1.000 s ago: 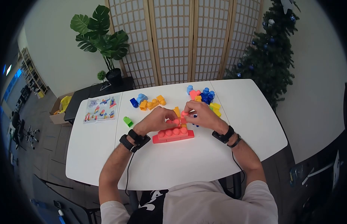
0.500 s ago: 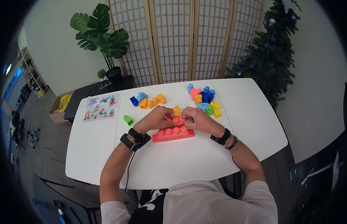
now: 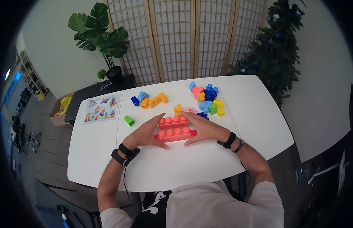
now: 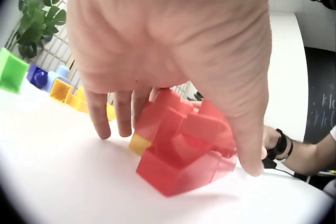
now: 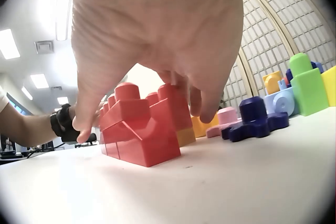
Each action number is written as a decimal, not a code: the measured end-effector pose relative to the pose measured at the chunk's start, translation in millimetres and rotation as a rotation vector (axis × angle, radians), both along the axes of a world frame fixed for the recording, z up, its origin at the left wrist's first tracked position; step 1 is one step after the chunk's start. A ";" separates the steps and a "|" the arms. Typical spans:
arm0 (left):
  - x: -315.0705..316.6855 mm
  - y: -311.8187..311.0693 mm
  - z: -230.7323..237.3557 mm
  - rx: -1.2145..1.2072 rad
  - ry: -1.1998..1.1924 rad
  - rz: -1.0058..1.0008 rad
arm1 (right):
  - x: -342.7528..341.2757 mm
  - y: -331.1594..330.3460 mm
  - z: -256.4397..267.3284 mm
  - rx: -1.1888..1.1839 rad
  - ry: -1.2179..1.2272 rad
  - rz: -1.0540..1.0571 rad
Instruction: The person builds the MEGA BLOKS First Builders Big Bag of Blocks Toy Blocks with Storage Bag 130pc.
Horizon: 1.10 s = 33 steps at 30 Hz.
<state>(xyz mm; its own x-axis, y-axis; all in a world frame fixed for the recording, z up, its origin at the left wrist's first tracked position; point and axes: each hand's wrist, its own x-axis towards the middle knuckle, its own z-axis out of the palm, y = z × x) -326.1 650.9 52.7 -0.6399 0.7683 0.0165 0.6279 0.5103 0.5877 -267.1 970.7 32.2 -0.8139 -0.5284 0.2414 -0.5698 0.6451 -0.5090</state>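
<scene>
A structure of red toy building blocks (image 3: 175, 132) stands on the white table in two rows with round studs on top. Yellow shows low under its far row, as the right wrist view gives it. My left hand (image 3: 146, 133) is at the structure's left end, its fingers straight and spread, thumb on the near side and fingertips by the far row. Mirroring it, my right hand (image 3: 207, 129) spans the right end with thumb and fingers apart. Just beyond the structure lie a yellow block (image 3: 178, 110), a pink flower-shaped piece (image 5: 227, 119) and a dark blue flower-shaped piece (image 5: 255, 120).
Blue, red, yellow and green blocks (image 3: 208, 95) cluster at the back right. Orange-yellow and blue blocks (image 3: 154, 102) form a group at the back left. One green block (image 3: 129, 121) lies left of my left hand. A printed picture sheet (image 3: 102, 109) is on the table's left.
Both hands were close together over the far row, fingers working on red blocks there. Now they have parted to either end of the structure, and its far row of studs is visible.
</scene>
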 end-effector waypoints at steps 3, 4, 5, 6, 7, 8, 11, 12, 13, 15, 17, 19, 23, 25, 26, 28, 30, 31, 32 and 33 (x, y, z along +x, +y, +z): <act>4.5 1.2 -9.2 0.049 0.050 0.015 | -3.1 -14.0 3.2 -0.029 -0.022 0.074; 4.4 3.3 -10.7 0.064 0.027 0.021 | -4.5 -17.2 1.4 -0.046 -0.023 0.082; 3.9 5.3 -13.6 0.068 0.028 0.023 | -5.9 -18.5 -1.0 -0.061 -0.025 0.090; 3.1 7.1 -17.5 0.110 0.012 0.028 | -8.5 -18.1 -4.4 -0.057 -0.025 0.091; 2.0 8.5 -21.2 0.150 -0.004 0.031 | -11.8 -17.9 -6.9 -0.070 -0.069 0.102; 0.9 9.6 -25.1 0.152 -0.004 0.031 | -14.0 -17.2 -9.4 -0.084 -0.113 0.112; -0.5 11.4 -29.6 0.164 0.026 0.058 | -17.8 -16.7 -10.3 -0.076 -0.124 0.125; -0.8 11.6 -29.5 0.174 0.018 0.061 | -17.6 -17.3 -10.0 -0.076 -0.123 0.125; -0.4 11.8 -29.0 0.185 0.010 0.065 | -15.6 -19.0 -7.3 -0.106 -0.103 0.121; 0.0 12.2 -27.4 0.182 0.024 0.070 | -16.4 -20.6 -8.5 -0.135 -0.084 0.120; -0.1 13.3 -26.9 0.177 0.036 0.071 | -20.9 -21.0 -12.1 -0.155 -0.074 0.131; -0.5 13.8 -27.6 0.200 0.045 0.079 | -23.8 -19.0 -11.7 -0.137 -0.093 0.135; -2.6 14.7 -33.8 0.212 0.061 0.081 | -29.4 -18.9 -16.0 -0.130 -0.081 0.147; -1.9 15.9 -36.6 0.240 0.041 0.124 | -31.9 -17.9 -16.6 -0.123 -0.105 0.138; -1.7 16.6 -36.6 0.240 0.042 0.123 | -32.5 -18.0 -15.8 -0.115 -0.130 0.130; -0.7 18.2 -36.0 0.228 0.020 0.158 | -32.6 -18.2 -14.6 -0.124 -0.144 0.128; 0.7 18.9 -35.3 0.227 0.009 0.165 | -32.4 -18.6 -12.9 -0.132 -0.157 0.127; 1.2 19.6 -34.3 0.227 -0.003 0.171 | -31.3 -18.8 -10.5 -0.126 -0.175 0.122; 1.6 20.4 -33.4 0.228 -0.002 0.172 | -30.7 -18.8 -8.9 -0.121 -0.193 0.118; 2.4 20.8 -32.2 0.227 -0.015 0.172 | -31.2 -18.9 -9.9 -0.120 -0.193 0.118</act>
